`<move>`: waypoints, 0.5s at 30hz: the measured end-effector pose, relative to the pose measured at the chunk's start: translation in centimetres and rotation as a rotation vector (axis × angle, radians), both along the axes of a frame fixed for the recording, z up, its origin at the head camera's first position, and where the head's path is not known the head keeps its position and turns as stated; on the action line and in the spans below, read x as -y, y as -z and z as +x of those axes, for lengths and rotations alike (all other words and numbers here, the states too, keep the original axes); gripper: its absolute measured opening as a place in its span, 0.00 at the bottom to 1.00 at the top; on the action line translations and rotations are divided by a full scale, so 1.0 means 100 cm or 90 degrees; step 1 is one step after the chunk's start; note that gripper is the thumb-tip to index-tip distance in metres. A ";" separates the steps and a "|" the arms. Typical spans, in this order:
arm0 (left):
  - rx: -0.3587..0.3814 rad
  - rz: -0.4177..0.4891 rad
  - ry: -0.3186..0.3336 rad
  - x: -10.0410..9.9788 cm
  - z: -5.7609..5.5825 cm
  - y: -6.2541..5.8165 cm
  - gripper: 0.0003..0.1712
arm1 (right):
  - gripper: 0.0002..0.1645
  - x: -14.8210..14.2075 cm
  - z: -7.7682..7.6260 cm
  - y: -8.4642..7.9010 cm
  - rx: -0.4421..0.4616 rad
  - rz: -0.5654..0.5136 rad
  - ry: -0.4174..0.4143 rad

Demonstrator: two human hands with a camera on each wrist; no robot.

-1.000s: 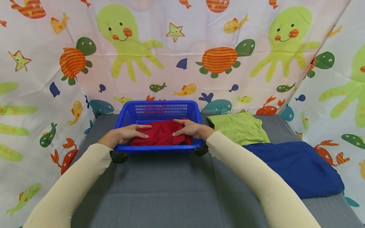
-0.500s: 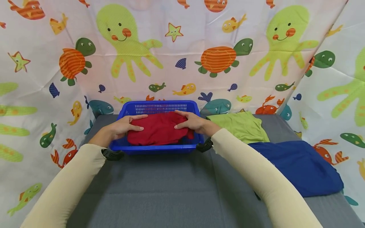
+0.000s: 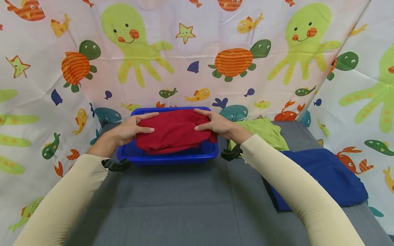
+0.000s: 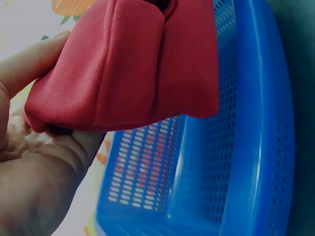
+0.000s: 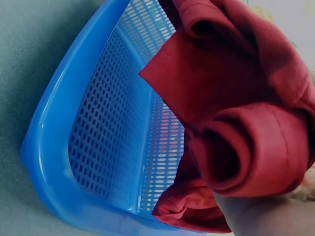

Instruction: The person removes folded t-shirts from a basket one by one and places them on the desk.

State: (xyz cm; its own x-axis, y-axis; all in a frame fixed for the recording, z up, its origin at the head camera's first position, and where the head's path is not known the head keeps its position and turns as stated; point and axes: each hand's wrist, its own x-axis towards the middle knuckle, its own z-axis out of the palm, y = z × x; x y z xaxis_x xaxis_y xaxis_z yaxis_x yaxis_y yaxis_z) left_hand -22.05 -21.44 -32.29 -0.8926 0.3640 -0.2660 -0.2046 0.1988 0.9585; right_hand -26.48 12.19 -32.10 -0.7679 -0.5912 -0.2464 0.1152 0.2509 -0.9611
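A folded red cloth garment (image 3: 173,131) is held up over a blue plastic basket (image 3: 166,160). My left hand (image 3: 130,130) grips its left end, thumb on the near side. At the other end my right hand (image 3: 218,124) grips it the same way. In the left wrist view the folded red garment (image 4: 128,64) hangs above the perforated basket (image 4: 246,147), whose visible inside holds nothing else. The right wrist view shows rolled, loose folds of the red garment (image 5: 236,118) over the basket's rim side (image 5: 54,128); most of that hand is hidden behind cloth.
To the right of the basket lies a folded lime-green cloth (image 3: 261,133). Nearer, a folded dark blue cloth (image 3: 329,177) lies partly behind the right sleeve. Grey fabric (image 3: 172,205) covers the surface, and a sea-animal curtain (image 3: 191,82) closes off the back and sides.
Both hands have raised the red garment from inside the basket to above it, moving up and slightly apart. The basket has stayed about where it was.
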 end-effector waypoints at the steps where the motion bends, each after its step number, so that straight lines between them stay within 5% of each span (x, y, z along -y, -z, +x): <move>1: -0.002 0.001 0.000 -0.001 0.001 -0.002 0.41 | 0.50 -0.001 0.001 -0.002 -0.002 -0.006 -0.005; 15: -0.027 -0.001 0.011 -0.020 0.021 -0.018 0.42 | 0.50 -0.027 0.025 -0.021 -0.066 -0.013 -0.025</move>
